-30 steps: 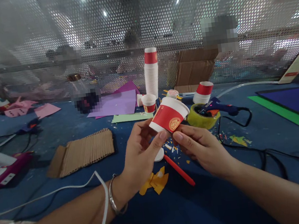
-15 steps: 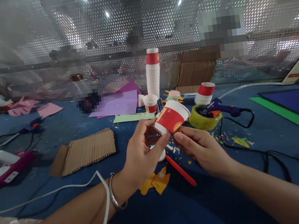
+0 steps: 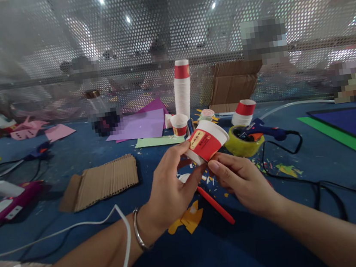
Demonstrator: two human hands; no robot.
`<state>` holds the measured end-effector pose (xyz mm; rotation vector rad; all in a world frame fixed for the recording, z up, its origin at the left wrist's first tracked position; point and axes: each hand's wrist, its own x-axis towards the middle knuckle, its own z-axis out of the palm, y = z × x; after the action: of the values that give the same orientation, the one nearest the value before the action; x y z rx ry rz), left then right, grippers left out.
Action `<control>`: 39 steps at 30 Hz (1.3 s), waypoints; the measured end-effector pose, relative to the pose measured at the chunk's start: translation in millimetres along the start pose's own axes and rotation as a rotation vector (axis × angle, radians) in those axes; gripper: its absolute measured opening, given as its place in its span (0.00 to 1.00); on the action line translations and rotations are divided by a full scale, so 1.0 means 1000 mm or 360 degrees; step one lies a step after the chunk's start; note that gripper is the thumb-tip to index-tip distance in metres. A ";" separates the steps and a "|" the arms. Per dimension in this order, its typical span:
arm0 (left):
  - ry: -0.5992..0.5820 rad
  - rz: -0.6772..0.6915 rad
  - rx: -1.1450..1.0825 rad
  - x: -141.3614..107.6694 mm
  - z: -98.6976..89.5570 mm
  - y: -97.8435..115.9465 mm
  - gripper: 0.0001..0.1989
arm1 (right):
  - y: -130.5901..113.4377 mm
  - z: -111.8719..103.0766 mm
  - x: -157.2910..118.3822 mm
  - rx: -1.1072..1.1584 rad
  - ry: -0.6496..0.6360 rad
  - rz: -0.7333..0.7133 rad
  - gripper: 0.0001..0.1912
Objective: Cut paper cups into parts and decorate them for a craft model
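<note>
A red and white paper cup is tilted above the blue table, its rim toward the upper right. My left hand grips its base end from the left, thumb below and fingers behind, partly hidden. At the cup's lower edge, my right hand pinches with thumb and forefinger against the red band. Below the hands lie a red pen, orange paper scraps and small coloured bits. A white round piece shows partly behind my left hand.
Behind stand a tall cup stack, a small cup and more cups. A glue gun rests on yellow tape. Corrugated cardboard and a white cable lie left. A perforated metal screen rises behind.
The cup has been turned in my hands, so a cream label now shows on its red band and the round orange mark is out of sight. My left fingers have shifted slightly.
</note>
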<state>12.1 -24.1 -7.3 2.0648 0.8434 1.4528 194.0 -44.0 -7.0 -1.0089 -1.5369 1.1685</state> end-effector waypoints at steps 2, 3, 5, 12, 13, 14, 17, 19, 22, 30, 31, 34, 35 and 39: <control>-0.0001 0.0076 0.0082 0.000 0.000 -0.001 0.25 | -0.001 0.000 -0.001 0.0002 -0.0011 -0.0027 0.23; 0.0010 0.0072 0.0067 0.000 0.000 0.000 0.25 | -0.002 0.000 -0.001 -0.0002 -0.0012 -0.0045 0.23; 0.0046 -0.0017 -0.0106 0.001 0.001 0.003 0.26 | -0.006 0.000 -0.002 -0.0012 -0.0012 -0.0087 0.23; 0.0164 -0.0466 -0.0792 0.006 0.004 0.013 0.14 | -0.017 0.002 -0.001 -0.0048 -0.0016 -0.0160 0.22; 0.0173 -0.0497 -0.0810 0.006 0.004 0.013 0.14 | -0.016 0.002 -0.001 -0.0041 -0.0012 -0.0158 0.22; 0.0171 -0.0520 -0.0815 0.007 0.004 0.012 0.13 | -0.016 0.002 -0.001 -0.0042 -0.0008 -0.0158 0.22; 0.0130 -0.0515 -0.0776 0.007 0.003 0.012 0.11 | -0.013 0.001 0.000 -0.0079 0.0001 -0.0170 0.22; 0.0121 -0.0471 -0.0721 0.007 0.002 0.014 0.10 | -0.012 0.000 0.000 -0.0121 0.0003 -0.0190 0.22; 0.0112 -0.0403 -0.0654 0.006 0.001 0.016 0.10 | -0.012 -0.001 -0.001 -0.0161 -0.0006 -0.0211 0.20; 0.0022 -0.0275 -0.0615 0.001 0.000 0.012 0.16 | -0.013 -0.001 -0.002 -0.0175 -0.0009 -0.0229 0.19; 0.0012 -0.0266 -0.0596 0.000 0.000 0.012 0.16 | -0.013 0.000 -0.002 -0.0168 -0.0008 -0.0233 0.18; 0.0009 -0.0196 -0.0409 -0.003 -0.001 0.010 0.17 | -0.013 0.000 -0.004 -0.0194 0.0005 -0.0249 0.19; 0.0014 -0.0161 -0.0323 -0.003 0.000 0.009 0.17 | -0.012 0.000 -0.004 -0.0203 0.0008 -0.0252 0.20; 0.0033 -0.0149 -0.0331 -0.003 0.002 0.011 0.18 | -0.013 0.000 -0.004 -0.0175 0.0000 -0.0279 0.20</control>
<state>15.1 -34.0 -2.2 1.8363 0.7521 1.4486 194.0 -50.3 5.4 -0.9244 -1.6689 0.9712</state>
